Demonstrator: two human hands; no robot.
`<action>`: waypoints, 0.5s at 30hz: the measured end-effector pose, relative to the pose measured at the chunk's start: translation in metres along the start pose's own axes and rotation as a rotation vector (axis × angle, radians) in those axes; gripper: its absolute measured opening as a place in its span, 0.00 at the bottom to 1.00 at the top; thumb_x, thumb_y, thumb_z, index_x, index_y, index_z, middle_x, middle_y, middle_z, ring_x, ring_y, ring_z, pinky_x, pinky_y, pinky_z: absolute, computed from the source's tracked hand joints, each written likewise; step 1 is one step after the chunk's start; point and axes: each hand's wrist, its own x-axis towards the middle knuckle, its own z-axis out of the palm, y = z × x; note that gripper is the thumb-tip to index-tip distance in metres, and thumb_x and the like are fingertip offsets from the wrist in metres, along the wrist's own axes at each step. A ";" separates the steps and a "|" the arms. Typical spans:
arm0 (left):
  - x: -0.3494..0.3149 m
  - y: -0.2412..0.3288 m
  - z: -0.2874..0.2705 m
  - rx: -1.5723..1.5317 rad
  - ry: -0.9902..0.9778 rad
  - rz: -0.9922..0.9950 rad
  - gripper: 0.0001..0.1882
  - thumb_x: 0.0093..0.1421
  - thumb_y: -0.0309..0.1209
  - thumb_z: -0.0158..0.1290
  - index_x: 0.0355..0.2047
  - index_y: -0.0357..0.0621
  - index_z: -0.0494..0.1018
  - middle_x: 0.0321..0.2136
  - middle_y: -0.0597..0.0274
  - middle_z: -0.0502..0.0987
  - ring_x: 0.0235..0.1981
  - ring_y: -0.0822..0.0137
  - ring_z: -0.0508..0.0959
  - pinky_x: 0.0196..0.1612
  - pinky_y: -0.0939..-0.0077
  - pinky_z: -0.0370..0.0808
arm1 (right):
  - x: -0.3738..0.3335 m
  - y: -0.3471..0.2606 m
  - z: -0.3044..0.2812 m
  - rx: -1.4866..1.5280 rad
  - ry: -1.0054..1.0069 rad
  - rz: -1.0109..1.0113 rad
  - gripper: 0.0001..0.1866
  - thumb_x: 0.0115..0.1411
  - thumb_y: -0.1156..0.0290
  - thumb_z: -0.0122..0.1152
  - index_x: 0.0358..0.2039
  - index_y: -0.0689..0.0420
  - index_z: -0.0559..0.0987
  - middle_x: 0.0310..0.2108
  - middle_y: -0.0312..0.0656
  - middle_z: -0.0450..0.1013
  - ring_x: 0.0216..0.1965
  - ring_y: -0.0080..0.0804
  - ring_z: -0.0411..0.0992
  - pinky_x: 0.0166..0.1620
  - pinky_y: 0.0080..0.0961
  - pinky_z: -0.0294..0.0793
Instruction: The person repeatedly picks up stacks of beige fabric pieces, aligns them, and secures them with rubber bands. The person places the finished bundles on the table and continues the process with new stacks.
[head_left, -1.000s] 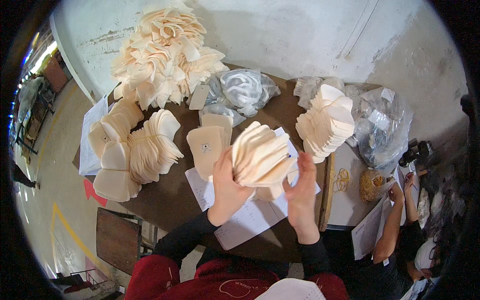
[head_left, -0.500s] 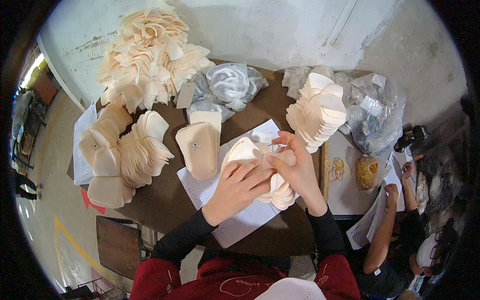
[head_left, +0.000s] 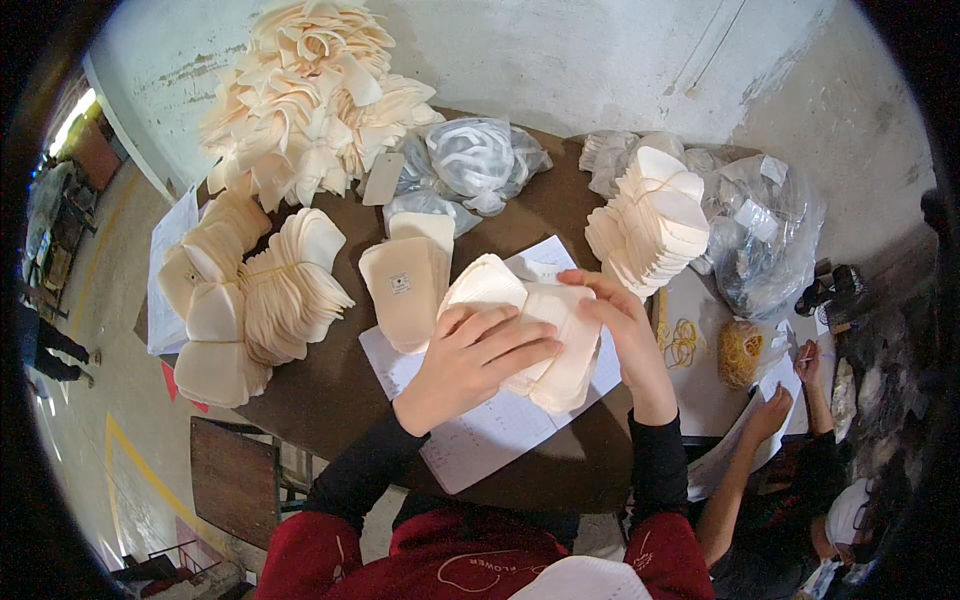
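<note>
A bundle of cream, rounded foam-like pads (head_left: 568,345) is between my hands, above papers on the brown table. My left hand (head_left: 475,362) lies across its left part with the fingers closed over the pads. The thumb is mostly hidden. At the bundle's right edge, my right hand (head_left: 632,335) grips with bent fingers. Whether a rubber band goes round the bundle's middle is hard to make out under the fingers. Just left of the bundle lies a flat stack of similar pads (head_left: 402,295) with a small label on top.
Banded pad bundles (head_left: 295,285) lie at the left; another bundle (head_left: 650,220) stands at the right. A big pad heap (head_left: 300,110) leans against the wall, beside a clear bag (head_left: 475,165). Rubber bands (head_left: 738,352) sit right, near a co-worker's hands (head_left: 770,412). Papers (head_left: 470,440) lie underneath.
The yellow rubber band that my right fingers held stretched over the pads is no longer visible there. The right hand has moved to the bundle's edge, and the pads lie flatter and turned.
</note>
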 end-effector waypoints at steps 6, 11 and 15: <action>-0.004 -0.004 -0.002 -0.164 0.102 0.131 0.14 0.50 0.33 0.60 0.39 0.66 0.78 0.49 0.85 0.78 0.48 0.70 0.73 0.51 0.73 0.63 | -0.006 -0.007 0.001 0.142 -0.118 0.123 0.21 0.65 0.63 0.52 0.50 0.65 0.78 0.45 0.41 0.77 0.47 0.25 0.73 0.54 0.23 0.68; -0.003 -0.014 -0.005 -0.298 0.179 -0.043 0.26 0.47 0.33 0.66 0.49 0.54 0.74 0.51 0.69 0.77 0.50 0.66 0.75 0.51 0.74 0.66 | -0.012 -0.004 0.002 0.064 0.069 0.039 0.24 0.68 0.60 0.50 0.57 0.63 0.73 0.47 0.40 0.76 0.47 0.25 0.72 0.54 0.24 0.68; -0.002 -0.002 -0.008 -1.002 0.176 -0.645 0.37 0.50 0.32 0.68 0.59 0.42 0.64 0.53 0.55 0.74 0.54 0.64 0.74 0.56 0.69 0.69 | -0.016 0.020 -0.010 0.156 -0.052 -0.111 0.37 0.62 0.48 0.60 0.63 0.58 0.64 0.55 0.41 0.69 0.53 0.29 0.67 0.57 0.29 0.64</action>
